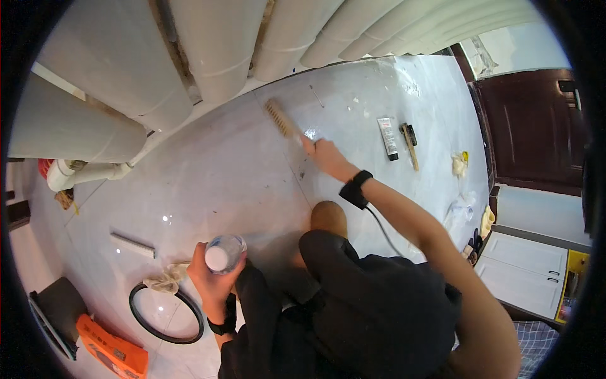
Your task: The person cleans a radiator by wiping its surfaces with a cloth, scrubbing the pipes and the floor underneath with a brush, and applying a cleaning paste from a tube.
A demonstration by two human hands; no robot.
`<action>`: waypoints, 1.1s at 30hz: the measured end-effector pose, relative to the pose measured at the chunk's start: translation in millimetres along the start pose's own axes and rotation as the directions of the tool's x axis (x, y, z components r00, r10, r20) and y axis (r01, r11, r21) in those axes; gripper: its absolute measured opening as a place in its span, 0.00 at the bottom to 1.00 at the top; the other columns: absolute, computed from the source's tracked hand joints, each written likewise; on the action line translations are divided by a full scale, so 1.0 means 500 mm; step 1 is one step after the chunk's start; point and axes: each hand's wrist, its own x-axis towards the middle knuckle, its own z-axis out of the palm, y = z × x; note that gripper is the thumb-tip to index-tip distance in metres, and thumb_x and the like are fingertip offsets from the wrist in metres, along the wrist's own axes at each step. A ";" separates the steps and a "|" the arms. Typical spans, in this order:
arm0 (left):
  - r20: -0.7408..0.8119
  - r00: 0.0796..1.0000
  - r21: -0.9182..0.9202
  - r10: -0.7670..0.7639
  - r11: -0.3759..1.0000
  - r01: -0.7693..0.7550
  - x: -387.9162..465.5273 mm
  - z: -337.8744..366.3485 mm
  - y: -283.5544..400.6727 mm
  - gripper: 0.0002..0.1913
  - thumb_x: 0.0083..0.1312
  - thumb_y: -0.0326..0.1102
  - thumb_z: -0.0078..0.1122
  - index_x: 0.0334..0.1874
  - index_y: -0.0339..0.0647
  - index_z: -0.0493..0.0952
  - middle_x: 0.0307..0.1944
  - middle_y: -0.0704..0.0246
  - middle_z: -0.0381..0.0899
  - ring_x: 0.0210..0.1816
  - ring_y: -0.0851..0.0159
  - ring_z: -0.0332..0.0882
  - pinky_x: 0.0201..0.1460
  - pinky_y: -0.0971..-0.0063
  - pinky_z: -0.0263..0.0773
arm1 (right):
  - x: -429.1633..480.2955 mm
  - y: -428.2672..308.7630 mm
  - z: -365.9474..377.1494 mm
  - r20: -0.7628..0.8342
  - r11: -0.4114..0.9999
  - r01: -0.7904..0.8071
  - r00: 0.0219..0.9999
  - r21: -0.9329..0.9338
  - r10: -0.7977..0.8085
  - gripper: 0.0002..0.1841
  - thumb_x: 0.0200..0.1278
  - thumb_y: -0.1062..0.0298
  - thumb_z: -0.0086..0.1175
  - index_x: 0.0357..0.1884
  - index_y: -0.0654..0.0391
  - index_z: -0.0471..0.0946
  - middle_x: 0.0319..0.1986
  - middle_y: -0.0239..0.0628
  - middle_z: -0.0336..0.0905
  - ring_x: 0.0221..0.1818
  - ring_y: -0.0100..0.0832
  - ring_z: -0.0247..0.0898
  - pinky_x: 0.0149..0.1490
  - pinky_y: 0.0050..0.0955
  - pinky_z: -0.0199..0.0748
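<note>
My right hand (329, 158) grips the handle of a wooden scrubbing brush (280, 118). The brush head is stretched out over the pale tiled floor (227, 161), near the row of large white pipes; whether its bristles touch the tiles I cannot tell. Down at the lower left, my left hand (213, 270) is wrapped around a clear plastic bottle (229, 251) with a white cap. That bottle is held beside my knee, its cap facing up towards me. Both wrists wear black bands, and a cable runs from the right one.
Thick white pipes (213, 47) line the far side. Right of the brush lie a tube (388, 137) and a small wooden-handled brush (411, 147). A black ring (198, 312), a white strip (132, 245) and an orange package (113, 350) are at left. A dark door (530, 128) stands right.
</note>
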 end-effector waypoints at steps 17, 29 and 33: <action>0.020 1.000 -0.025 -0.020 0.999 0.020 -0.019 -0.023 -0.016 0.25 0.39 0.44 0.78 0.32 0.37 0.73 0.25 0.60 0.77 0.26 0.59 0.80 0.30 0.73 0.73 | 0.058 -0.017 -0.097 0.054 0.948 -0.217 0.976 0.234 0.210 0.39 0.63 0.28 0.33 0.18 0.61 0.62 0.08 0.36 0.61 0.06 0.30 0.59 0.10 0.30 0.54; 0.009 1.000 -0.023 -0.003 1.000 0.004 -0.009 -0.033 -0.011 0.25 0.39 0.43 0.78 0.32 0.37 0.72 0.25 0.62 0.77 0.25 0.60 0.79 0.28 0.73 0.72 | 0.043 -0.262 0.050 0.256 -0.201 -0.239 0.964 0.950 0.067 0.19 0.71 0.47 0.38 0.39 0.55 0.58 0.28 0.36 0.62 0.26 0.31 0.61 0.31 0.33 0.66; -0.018 1.000 -0.018 0.001 1.000 -0.001 -0.005 -0.040 -0.012 0.26 0.39 0.43 0.79 0.32 0.37 0.72 0.25 0.61 0.77 0.25 0.59 0.79 0.28 0.73 0.72 | 0.129 -0.251 0.049 0.296 -0.379 -0.254 0.954 0.890 0.056 0.19 0.73 0.49 0.34 0.41 0.57 0.58 0.27 0.38 0.63 0.26 0.33 0.60 0.31 0.36 0.68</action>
